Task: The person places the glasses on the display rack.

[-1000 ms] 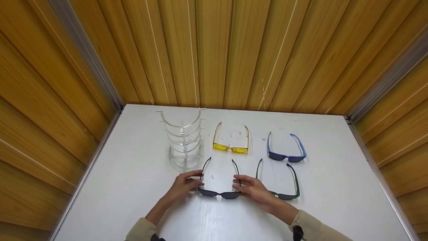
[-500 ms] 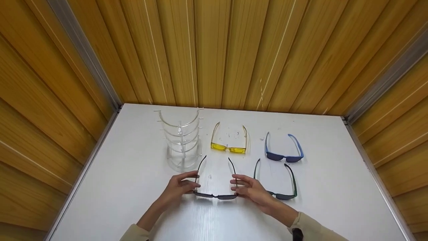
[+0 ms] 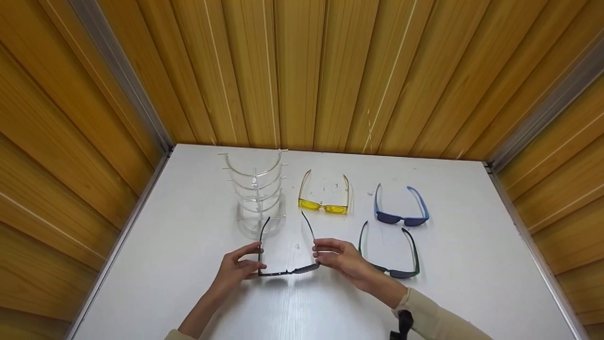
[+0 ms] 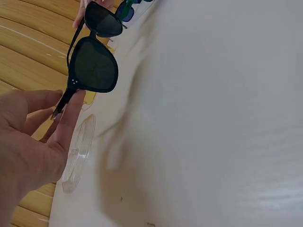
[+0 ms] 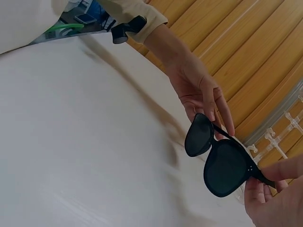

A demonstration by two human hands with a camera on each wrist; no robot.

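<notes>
Black sunglasses (image 3: 306,269) with dark lenses and unfolded temples are held up off the white table, slightly tilted. My left hand (image 3: 236,267) pinches the left temple near its hinge; the left wrist view shows thumb and fingers around that black arm (image 4: 65,98). On the other side, my right hand (image 3: 344,262) grips the right temple close to the lens (image 5: 226,168). Just beyond the temple tips stands a clear display rack (image 3: 255,182) with several curved tiers, all bare. Green-framed sunglasses (image 3: 402,274) lie right of my right hand, partly covered by it.
Yellow glasses (image 3: 323,207) lie behind, right of the rack. Blue sunglasses (image 3: 415,220) sit farther right. A wood-look panel wall (image 3: 302,75) rises along the back and sides of the white table (image 3: 155,245).
Both hands have raised the black sunglasses and carried them left, toward the rack. Their front has tilted from facing me squarely. The other glasses stay where they were.
</notes>
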